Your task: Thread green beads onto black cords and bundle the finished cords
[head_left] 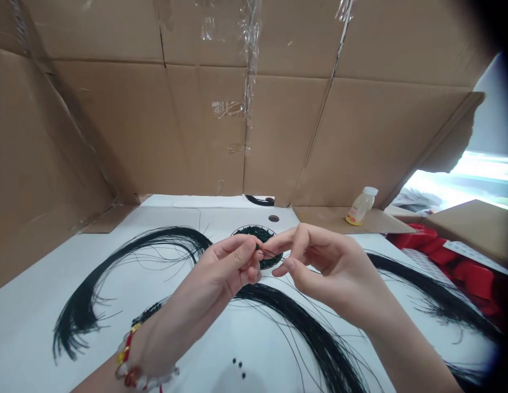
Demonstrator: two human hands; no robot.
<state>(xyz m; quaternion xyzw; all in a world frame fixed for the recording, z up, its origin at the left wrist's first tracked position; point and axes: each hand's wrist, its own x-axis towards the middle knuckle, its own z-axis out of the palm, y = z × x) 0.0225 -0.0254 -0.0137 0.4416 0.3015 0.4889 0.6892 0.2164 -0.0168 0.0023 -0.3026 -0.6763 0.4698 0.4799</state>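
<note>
My left hand (227,267) pinches a small black bead-like piece (258,247) between thumb and forefinger, near the middle of the view. Thin dark strands (272,252) run from that piece to my right hand (323,262), whose thumb and fingertips close around them. Just behind the hands is a round dish of small black pieces (250,231), partly covered by the fingers. Below them a thick bundle of black strands (297,314) curves toward the lower right. Three loose black pieces (240,364) lie on the white table (188,360) near the front.
Another black strand bundle (94,284) arcs on the left, and one more (426,284) lies right. Cardboard walls (196,125) enclose the back and left. A small white-capped bottle (361,206) stands back right, near a box of red items (471,273).
</note>
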